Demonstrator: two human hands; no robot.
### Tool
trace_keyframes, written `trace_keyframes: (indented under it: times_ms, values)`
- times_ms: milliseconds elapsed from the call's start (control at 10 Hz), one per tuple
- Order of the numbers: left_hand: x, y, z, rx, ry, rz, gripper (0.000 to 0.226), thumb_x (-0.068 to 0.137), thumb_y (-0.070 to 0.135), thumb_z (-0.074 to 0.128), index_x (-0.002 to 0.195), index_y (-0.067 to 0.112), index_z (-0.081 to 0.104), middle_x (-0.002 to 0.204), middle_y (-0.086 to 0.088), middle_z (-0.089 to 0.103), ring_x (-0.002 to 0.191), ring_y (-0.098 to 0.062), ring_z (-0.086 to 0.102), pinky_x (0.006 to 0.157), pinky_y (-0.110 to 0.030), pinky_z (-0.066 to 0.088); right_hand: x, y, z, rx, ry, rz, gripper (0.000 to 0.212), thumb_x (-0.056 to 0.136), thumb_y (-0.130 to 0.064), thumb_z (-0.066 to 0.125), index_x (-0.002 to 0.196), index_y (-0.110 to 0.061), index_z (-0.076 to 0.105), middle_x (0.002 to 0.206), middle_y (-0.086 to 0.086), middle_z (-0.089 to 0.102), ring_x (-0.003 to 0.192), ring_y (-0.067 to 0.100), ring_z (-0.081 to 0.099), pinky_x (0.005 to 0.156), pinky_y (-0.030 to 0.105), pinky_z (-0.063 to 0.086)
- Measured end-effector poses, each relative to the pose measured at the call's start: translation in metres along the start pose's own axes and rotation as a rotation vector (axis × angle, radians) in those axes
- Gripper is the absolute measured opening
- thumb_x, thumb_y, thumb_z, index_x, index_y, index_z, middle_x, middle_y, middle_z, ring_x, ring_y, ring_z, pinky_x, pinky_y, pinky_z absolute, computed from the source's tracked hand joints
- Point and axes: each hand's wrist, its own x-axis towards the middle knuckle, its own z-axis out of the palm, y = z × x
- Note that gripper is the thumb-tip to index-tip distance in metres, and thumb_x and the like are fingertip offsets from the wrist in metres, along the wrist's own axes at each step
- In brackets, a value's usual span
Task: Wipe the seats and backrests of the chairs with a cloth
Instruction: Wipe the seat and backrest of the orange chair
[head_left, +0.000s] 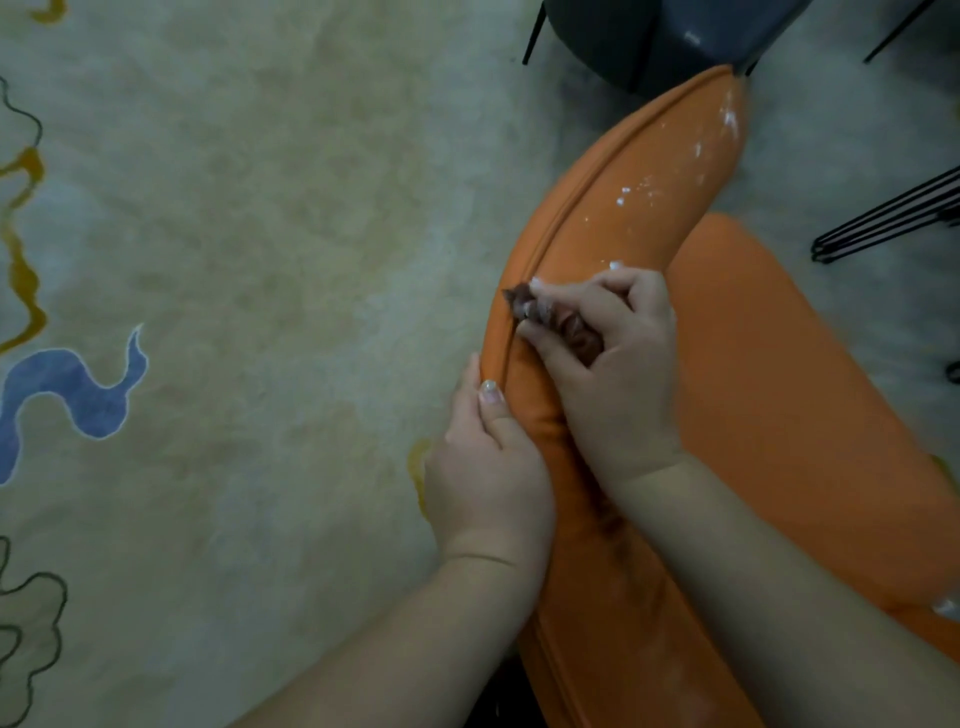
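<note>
1. On the orange chair's backrest (613, 223), right hand (608, 364) pinches a bunched brown cloth (571, 325) against the piped seam; left hand (485, 462) grips the rim just near of it.
2. Cloth looks soft and light, best held wadded.
3. White specks (696, 150) lie farther along; orange seat (810, 395) right.
4. Dark chair (670, 36) far, black wire legs (888, 218) right; patterned rug (249, 260) left.
</note>
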Motion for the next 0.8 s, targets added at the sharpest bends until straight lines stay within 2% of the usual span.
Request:
trace_keyframes:
  times_ms: [100,200,300,400,500,600,700,800]
  values:
    - [-0.001,0.002,-0.003,0.018,-0.023,0.030,0.049,0.096,0.040,0.028,0.141,0.029,0.047,0.133,-0.001,0.060,0.119,-0.026,0.054,0.095,-0.029,0.040,-0.027,0.007,-0.007,0.080,-0.016,-0.003,0.032,0.080,-0.037,0.072,0.111,-0.027,0.071,0.109,0.006,0.051,0.106,0.027,0.054,0.102,0.035,0.041]
    - [0.001,0.003,-0.001,0.081,-0.069,0.029,0.044,0.101,0.032,0.032,0.145,0.031,0.039,0.134,-0.003,0.058,0.119,-0.029,0.053,0.093,-0.031,0.040,-0.030,0.011,-0.011,0.081,-0.023,-0.027,0.031,0.080,-0.033,0.073,0.110,-0.026,0.071,0.110,0.004,0.050,0.105,0.029,0.055,0.100,0.039,0.043]
    - [0.005,0.004,-0.002,0.120,-0.110,0.074,0.046,0.102,0.032,0.030,0.148,0.033,0.032,0.138,-0.003,0.055,0.119,-0.028,0.052,0.090,-0.030,0.038,0.009,0.011,-0.001,-0.021,-0.015,-0.069,0.028,0.078,-0.026,0.078,0.106,-0.023,0.075,0.109,0.009,0.052,0.104,0.031,0.054,0.098,0.035,0.041]
    - [0.012,0.007,-0.002,0.142,-0.143,0.110,0.047,0.102,0.036,0.026,0.149,0.034,0.028,0.142,0.000,0.051,0.120,-0.025,0.050,0.090,-0.030,0.038,0.038,0.013,0.007,-0.036,0.029,-0.010,0.026,0.080,-0.028,0.076,0.106,-0.025,0.075,0.110,0.008,0.054,0.105,0.028,0.053,0.094,0.021,0.035]
    - [0.029,0.017,0.001,0.182,-0.192,0.134,0.048,0.101,0.040,0.027,0.149,0.035,0.027,0.143,-0.001,0.049,0.125,-0.026,0.049,0.096,-0.032,0.039,0.010,0.019,0.002,-0.008,0.037,-0.031,0.025,0.082,-0.028,0.074,0.106,-0.028,0.073,0.109,0.005,0.053,0.107,0.025,0.054,0.099,0.022,0.036]
    - [0.057,0.030,0.009,0.213,-0.226,0.148,0.047,0.102,0.042,0.027,0.148,0.033,0.032,0.142,-0.002,0.050,0.127,-0.025,0.047,0.099,-0.034,0.037,-0.022,0.021,-0.013,0.105,-0.031,-0.015,0.025,0.084,-0.024,0.071,0.108,-0.029,0.072,0.111,0.006,0.052,0.109,0.029,0.055,0.101,0.041,0.043]
    - [0.073,0.035,0.016,0.216,-0.206,0.157,0.045,0.102,0.040,0.029,0.144,0.030,0.040,0.139,-0.002,0.054,0.126,-0.026,0.049,0.097,-0.032,0.038,0.004,0.024,-0.013,0.030,-0.046,-0.009,0.019,0.084,-0.026,0.074,0.103,-0.025,0.074,0.110,0.009,0.055,0.105,0.029,0.054,0.098,0.040,0.042]
    - [0.073,0.031,0.017,0.182,-0.163,0.173,0.042,0.102,0.037,0.031,0.140,0.029,0.048,0.136,0.002,0.056,0.124,-0.021,0.050,0.093,-0.025,0.036,0.042,0.025,-0.005,-0.038,-0.181,0.070,0.012,0.086,-0.031,0.068,0.098,-0.028,0.071,0.112,0.008,0.059,0.106,0.027,0.055,0.095,0.040,0.044]
